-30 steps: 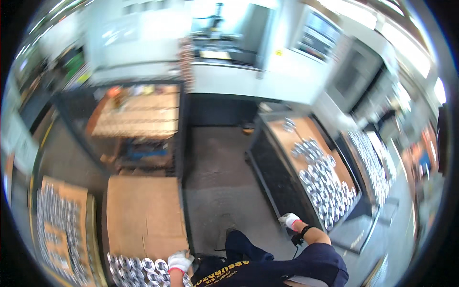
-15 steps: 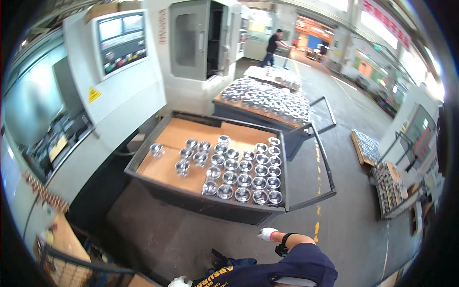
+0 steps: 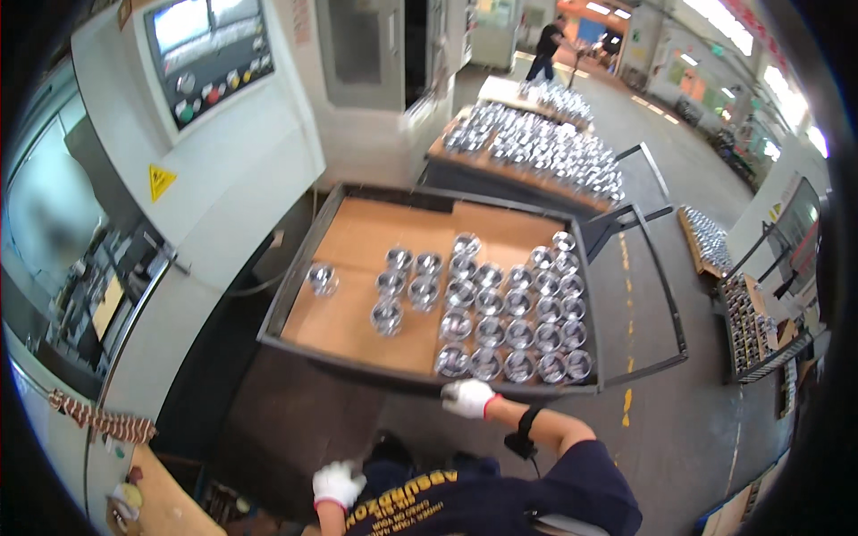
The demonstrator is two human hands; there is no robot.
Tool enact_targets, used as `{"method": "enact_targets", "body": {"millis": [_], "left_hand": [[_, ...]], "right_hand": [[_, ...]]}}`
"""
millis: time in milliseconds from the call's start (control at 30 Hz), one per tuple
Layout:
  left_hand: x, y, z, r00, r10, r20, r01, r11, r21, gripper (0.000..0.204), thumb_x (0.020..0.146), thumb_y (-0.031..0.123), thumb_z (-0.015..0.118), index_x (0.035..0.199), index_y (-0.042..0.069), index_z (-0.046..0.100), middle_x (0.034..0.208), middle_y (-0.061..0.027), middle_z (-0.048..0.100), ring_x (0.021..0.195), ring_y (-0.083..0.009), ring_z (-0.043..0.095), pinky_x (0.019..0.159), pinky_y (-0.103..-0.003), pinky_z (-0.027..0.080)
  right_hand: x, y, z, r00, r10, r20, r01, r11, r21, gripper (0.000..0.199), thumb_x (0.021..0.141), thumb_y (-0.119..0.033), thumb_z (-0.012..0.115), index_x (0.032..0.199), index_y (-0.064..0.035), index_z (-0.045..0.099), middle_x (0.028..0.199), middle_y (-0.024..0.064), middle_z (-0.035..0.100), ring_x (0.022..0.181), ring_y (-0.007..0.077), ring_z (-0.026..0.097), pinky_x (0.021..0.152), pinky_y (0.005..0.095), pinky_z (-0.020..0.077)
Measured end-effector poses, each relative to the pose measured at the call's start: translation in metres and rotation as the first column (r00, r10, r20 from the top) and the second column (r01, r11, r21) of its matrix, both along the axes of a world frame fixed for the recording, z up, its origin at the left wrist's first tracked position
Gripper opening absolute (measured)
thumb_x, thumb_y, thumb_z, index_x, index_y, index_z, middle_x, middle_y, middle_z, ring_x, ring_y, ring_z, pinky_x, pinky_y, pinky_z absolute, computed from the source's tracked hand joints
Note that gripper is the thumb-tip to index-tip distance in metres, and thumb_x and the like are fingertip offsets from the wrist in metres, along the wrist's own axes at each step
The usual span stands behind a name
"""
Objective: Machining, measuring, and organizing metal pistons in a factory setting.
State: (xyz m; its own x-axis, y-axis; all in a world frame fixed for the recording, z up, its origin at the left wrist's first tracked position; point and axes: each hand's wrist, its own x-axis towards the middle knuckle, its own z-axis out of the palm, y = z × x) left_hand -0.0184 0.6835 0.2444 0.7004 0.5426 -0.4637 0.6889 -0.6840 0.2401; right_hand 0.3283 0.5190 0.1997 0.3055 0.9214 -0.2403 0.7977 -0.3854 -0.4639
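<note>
My right hand point(image 3: 468, 398), in a white knitted glove, is just in front of the near edge of a dark metal cart point(image 3: 357, 359). Its fingers reach out to the left, loosely stretched, and nothing shows in them. Nearest to it are shiny round metal parts point(image 3: 453, 359) in the cart's front row. Low in the view, close to my body, my left hand point(image 3: 338, 485) hangs in a matching glove, fingers somewhat apart and holding nothing visible. Several parts fill the cart's right side in rows. A smaller group point(image 3: 387, 315) and one lone part point(image 3: 322, 279) sit on the cardboard point(image 3: 344, 335) further left.
At left stands a machine with a control panel point(image 3: 210, 58) and an opening into its inside. A second cart of metal parts point(image 3: 536, 147) is behind the first. The cart's handle point(image 3: 675, 313) juts out right. Far back, a person point(image 3: 547, 49) stands near more parts.
My right hand has moved up and left toward the cart's front edge. The left hand has come further into view. The whole view has shifted, bringing the cart closer.
</note>
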Motion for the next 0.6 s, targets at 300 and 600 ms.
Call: {"method": "enact_targets", "body": {"millis": [300, 600], "left_hand": [[0.001, 0.115, 0.040, 0.989, 0.096, -0.113, -0.094, 0.995, 0.024, 0.045, 0.082, 0.043, 0.060, 0.116, 0.014, 0.068, 0.109, -0.0141, 0.068, 0.105, -0.0310, 0.063, 0.091, -0.044, 0.047], [-0.016, 0.137, 0.059, 0.871, 0.390, -0.299, -0.415, 0.909, -0.024, 0.046, 0.085, 0.048, 0.056, 0.117, 0.018, 0.067, 0.116, -0.0144, 0.066, 0.109, -0.0313, 0.062, 0.094, -0.043, 0.047]], "right_hand": [[0.047, 0.163, 0.011, 0.998, -0.058, -0.006, 0.057, 0.995, -0.083, 0.037, 0.086, -0.039, 0.059, 0.105, -0.0092, 0.070, 0.098, 0.0179, 0.070, 0.093, 0.0361, 0.067, 0.082, 0.0452, 0.0527], [0.120, 0.329, -0.031, 0.971, -0.028, 0.237, 0.044, 0.997, -0.061, 0.054, 0.070, -0.044, 0.073, 0.104, -0.0033, 0.064, 0.095, 0.0182, 0.069, 0.086, 0.0340, 0.068, 0.077, 0.0448, 0.0537]]}}
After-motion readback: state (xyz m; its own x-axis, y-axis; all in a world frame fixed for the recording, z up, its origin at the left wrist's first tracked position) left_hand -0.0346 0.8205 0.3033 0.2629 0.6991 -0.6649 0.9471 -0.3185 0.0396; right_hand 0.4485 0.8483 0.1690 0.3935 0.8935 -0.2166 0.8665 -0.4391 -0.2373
